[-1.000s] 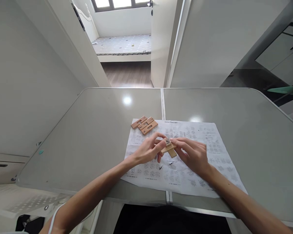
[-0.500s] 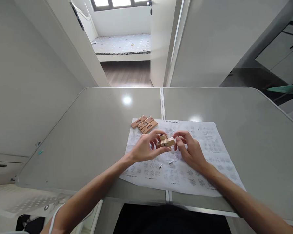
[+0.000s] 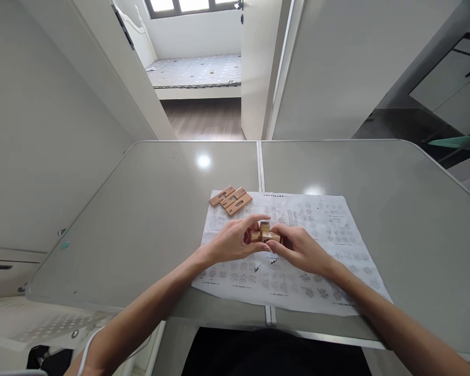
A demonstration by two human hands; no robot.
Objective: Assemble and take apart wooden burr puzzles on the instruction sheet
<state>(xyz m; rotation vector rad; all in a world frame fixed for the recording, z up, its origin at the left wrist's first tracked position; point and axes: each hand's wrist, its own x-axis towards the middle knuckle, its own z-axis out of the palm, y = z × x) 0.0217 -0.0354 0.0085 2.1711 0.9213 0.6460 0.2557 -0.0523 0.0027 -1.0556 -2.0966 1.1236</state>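
Note:
A small cluster of interlocked light wooden puzzle pieces [image 3: 265,233] is held just above a printed instruction sheet [image 3: 329,245]. My left hand [image 3: 235,241] pinches it from the left, index finger stretched over its top. My right hand [image 3: 301,249] grips it from the right with curled fingers. Three flat slotted wooden pieces [image 3: 231,198] lie side by side at the sheet's far left corner, apart from both hands.
The sheet lies on a glossy grey table [image 3: 149,209] with a seam down its middle. Two tiny dark bits [image 3: 265,264] rest on the paper below my hands. Beyond the table an open doorway shows a bed [image 3: 196,73]; white panels stand left and right.
The wooden pieces were turned and pushed closer together. My right hand moved in from the right and now closes on the cluster beside my left hand.

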